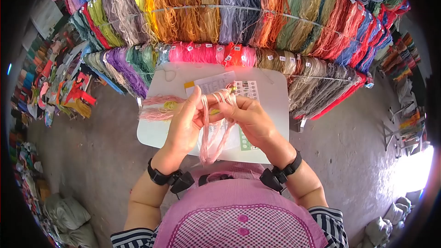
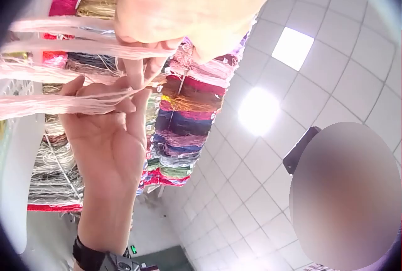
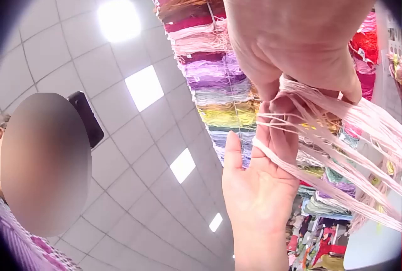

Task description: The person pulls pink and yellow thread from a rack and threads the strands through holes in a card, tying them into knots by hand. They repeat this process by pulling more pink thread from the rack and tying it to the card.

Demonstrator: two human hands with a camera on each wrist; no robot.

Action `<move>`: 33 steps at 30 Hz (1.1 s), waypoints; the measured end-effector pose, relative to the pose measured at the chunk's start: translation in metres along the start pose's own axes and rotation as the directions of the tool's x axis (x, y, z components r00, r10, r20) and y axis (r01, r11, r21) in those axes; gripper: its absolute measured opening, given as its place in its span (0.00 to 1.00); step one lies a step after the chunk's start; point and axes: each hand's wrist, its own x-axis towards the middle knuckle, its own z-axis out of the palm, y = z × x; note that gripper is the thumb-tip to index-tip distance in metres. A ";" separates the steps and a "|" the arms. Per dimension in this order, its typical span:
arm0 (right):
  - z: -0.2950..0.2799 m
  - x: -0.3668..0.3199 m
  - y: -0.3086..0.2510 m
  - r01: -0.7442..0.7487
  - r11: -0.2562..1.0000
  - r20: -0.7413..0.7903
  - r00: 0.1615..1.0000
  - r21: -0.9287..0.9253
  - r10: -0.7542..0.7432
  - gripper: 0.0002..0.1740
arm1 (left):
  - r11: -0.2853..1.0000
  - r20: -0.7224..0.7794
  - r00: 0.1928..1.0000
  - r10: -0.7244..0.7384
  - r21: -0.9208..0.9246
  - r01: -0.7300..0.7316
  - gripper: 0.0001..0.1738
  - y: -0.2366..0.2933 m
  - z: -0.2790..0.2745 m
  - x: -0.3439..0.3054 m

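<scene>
Pale pink thread (image 1: 209, 149) hangs in long loops between both hands, above a white table. Strands of it pass over the fingers of my left hand (image 1: 186, 117), which reach across to the right with the thumb standing up, apart from the thread. My right hand (image 1: 255, 119) pinches strands near the top of the loops between thumb and fingers. In the right wrist view the left palm (image 3: 260, 202) faces the camera, its fingers extended and partly covered by the thread. Another pink bundle with a yellow band (image 1: 158, 108) lies on the table behind the left hand.
The white table (image 1: 147, 131) carries a printed sheet (image 1: 213, 82) and a card with rows of holes (image 1: 248, 89). Beyond it, labelled skeins of many colours (image 1: 183, 23) hang in tiers from rails. Sacks (image 1: 69, 216) sit on the floor at lower left.
</scene>
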 end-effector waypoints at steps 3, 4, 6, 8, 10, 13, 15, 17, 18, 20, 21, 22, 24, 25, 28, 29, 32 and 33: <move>0.004 0.000 -0.004 0.012 0.998 0.029 1.000 -0.064 -0.010 0.15 | 0.995 0.000 1.000 0.001 0.098 -0.001 0.32 -0.003 0.001 0.002; 0.005 -0.001 -0.004 0.009 0.997 0.032 0.999 -0.071 -0.007 0.14 | 0.990 -0.010 1.000 0.005 0.142 -0.003 0.31 -0.005 0.001 0.002; 0.004 0.001 -0.001 0.021 0.998 0.039 0.999 -0.058 -0.018 0.13 | 0.986 -0.010 1.000 0.020 0.164 -0.018 0.30 -0.006 0.003 0.002; 0.003 0.001 0.000 0.033 0.998 0.048 0.998 -0.048 -0.031 0.13 | 0.982 -0.009 0.999 0.038 0.185 -0.036 0.29 -0.005 0.002 0.001; 0.000 -0.001 0.000 0.040 0.999 -0.015 0.999 -0.019 -0.040 0.12 | 0.976 -0.051 0.999 0.016 0.219 -0.005 0.25 -0.004 -0.006 0.000; -0.001 -0.002 -0.003 0.040 0.999 -0.004 0.999 -0.028 -0.040 0.13 | 0.971 -0.042 0.999 0.019 0.240 -0.009 0.22 -0.004 -0.014 -0.002; 0.002 -0.003 -0.004 0.049 0.999 -0.001 0.999 -0.010 -0.049 0.14 | 0.977 -0.046 0.998 0.031 0.213 -0.020 0.22 -0.003 -0.012 -0.002; 0.006 -0.002 -0.008 0.060 0.998 0.004 0.998 0.006 -0.060 0.14 | 0.982 -0.052 0.998 0.046 0.186 -0.035 0.22 -0.002 -0.013 -0.001; 0.009 -0.003 -0.012 0.062 0.998 0.035 0.998 -0.030 -0.061 0.14 | 0.974 -0.059 0.997 0.040 0.224 -0.026 0.23 -0.003 -0.013 -0.001; 0.010 -0.004 -0.013 0.065 0.996 0.064 0.996 -0.065 -0.061 0.15 | 0.965 -0.065 0.997 0.034 0.262 -0.016 0.23 -0.003 -0.010 -0.002; 0.011 -0.003 -0.013 0.045 0.998 0.064 0.997 -0.040 -0.042 0.14 | 0.965 -0.054 0.998 0.036 0.260 -0.020 0.24 -0.002 -0.004 -0.002; 0.011 -0.003 -0.012 0.024 1.000 0.065 0.998 -0.015 -0.023 0.14 | 0.966 -0.043 0.998 0.037 0.257 -0.025 0.24 0.000 -0.001 -0.002; 0.009 -0.002 -0.010 0.028 0.999 0.050 0.998 -0.035 -0.026 0.14 | 0.959 -0.043 0.998 0.035 0.283 -0.021 0.25 -0.001 -0.003 -0.002; 0.008 -0.001 -0.008 0.032 0.998 0.034 0.999 -0.055 -0.031 0.14 | 0.951 -0.042 0.999 0.031 0.309 -0.017 0.25 -0.001 -0.004 -0.002; 0.006 0.001 -0.004 0.045 0.998 0.022 0.999 -0.052 -0.044 0.13 | 0.942 -0.032 0.999 0.015 0.336 -0.003 0.25 -0.005 -0.011 0.000; 0.004 0.001 -0.003 0.045 0.998 0.023 0.999 -0.053 -0.044 0.13 | 0.942 -0.032 0.999 0.015 0.335 -0.004 0.25 -0.003 -0.008 0.000; -0.002 0.000 0.000 0.039 0.994 -0.034 0.999 -0.105 -0.042 0.13 | 0.990 -0.018 0.999 -0.030 0.135 0.032 0.21 0.003 -0.001 -0.001; -0.004 0.000 0.000 0.031 0.995 -0.054 0.998 -0.096 -0.036 0.13 | 0.953 -0.053 0.999 -0.011 0.301 0.027 0.20 0.002 -0.003 -0.002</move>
